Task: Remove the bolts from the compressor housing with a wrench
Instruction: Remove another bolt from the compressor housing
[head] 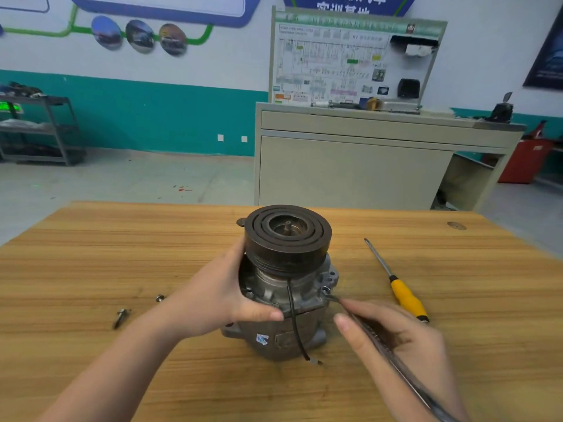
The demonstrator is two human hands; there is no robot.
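Both hands work at the compressor (286,287), which stands upright at the middle of the wooden worktop (91,254), its dark grooved pulley (288,236) on top. The left hand (225,296) wraps round the housing's left side just under the pulley, thumb laid across the front. The right hand (393,339) grips a slim wrench (380,342), fingers curled over its shank; the wrench's far end sits on a bolt (325,289) at the housing's right flange. A black wire (294,321) hangs down the housing front. Two loose bolts (122,316) lie on the worktop left of the left forearm. A yellow-handled screwdriver (396,281) lies toward the right edge, apart from the compressor.
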